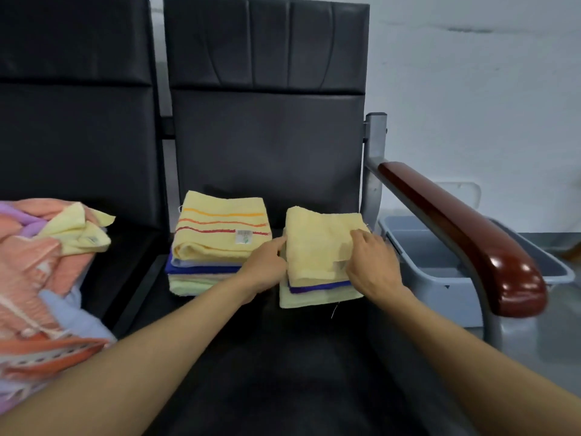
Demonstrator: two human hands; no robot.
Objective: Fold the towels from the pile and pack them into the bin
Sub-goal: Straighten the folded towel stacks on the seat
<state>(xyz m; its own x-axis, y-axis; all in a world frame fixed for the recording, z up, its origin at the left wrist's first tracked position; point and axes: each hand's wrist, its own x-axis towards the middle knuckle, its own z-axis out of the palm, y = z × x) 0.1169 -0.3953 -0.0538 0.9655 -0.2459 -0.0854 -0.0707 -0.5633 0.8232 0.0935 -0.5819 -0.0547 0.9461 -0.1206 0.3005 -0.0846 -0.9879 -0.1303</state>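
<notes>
Two stacks of folded towels sit side by side, a narrow gap between them, on the black seat (283,357) in the middle. The left stack (204,272) is topped by a yellow striped towel (220,228) with a small label. The right stack (314,291) is lower: a plain yellow towel (317,243) lies on a purple one and a pale one. Both hands are at this right stack. The left hand (267,269) is at its left edge with the index finger laid straight against the yellow towel; its other fingers are tucked out of sight, so whether that grip holds anything cannot be told. The right hand (374,265) rests on the yellow towel's right part, fingers loosely spread on the cloth and the grip not closed round it. The pile (47,262) of unfolded towels (orange, lilac, pale blue, one crumpled yellow on top) lies on the next seat to the left, well apart from the stacks. The grey bin (446,300) stands on the floor to the right, beyond the seat's edge, with no towel showing in the part visible. A glossy brown armrest (456,234) on a grey metal post runs between the seat and the bin and hides part of the bin's rim. Tall black backrests (267,105) rise behind the stacks, against a pale wall (471,89).
</notes>
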